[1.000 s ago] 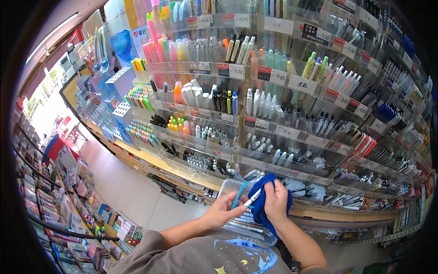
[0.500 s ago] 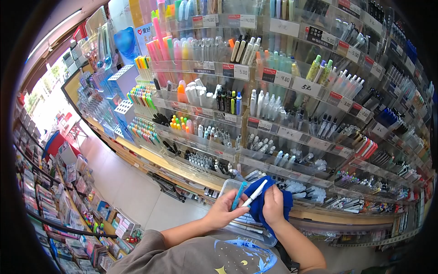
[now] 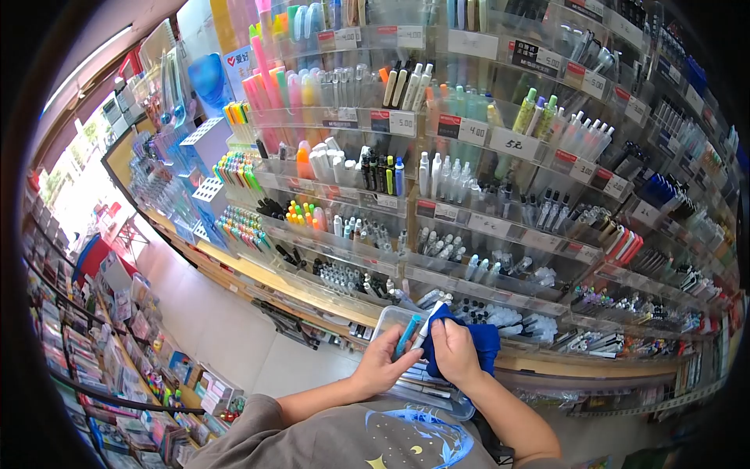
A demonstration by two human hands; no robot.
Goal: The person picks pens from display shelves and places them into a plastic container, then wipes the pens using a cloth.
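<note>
My left hand (image 3: 377,366) is closed round a light-blue pen (image 3: 407,334) and the lower part of a white pen (image 3: 422,336), the two held side by side. My right hand (image 3: 455,353) grips a dark-blue cloth (image 3: 486,345) against the white pen's upper part, partly hiding it. Below both hands is a clear plastic box (image 3: 385,318) with several pens lying in it; much of it is hidden by my hands and the cloth.
In front stands a tiered clear rack (image 3: 476,225) full of pens and markers, with price labels along its tiers. A wooden ledge (image 3: 344,309) runs beneath. Stationery shelves (image 3: 117,344) line the left side, beside a tiled floor (image 3: 195,305).
My right hand and the cloth have shifted left onto the white pen, which now stands more upright and is more covered. The light-blue pen stays in my left hand. The view has shifted slightly.
</note>
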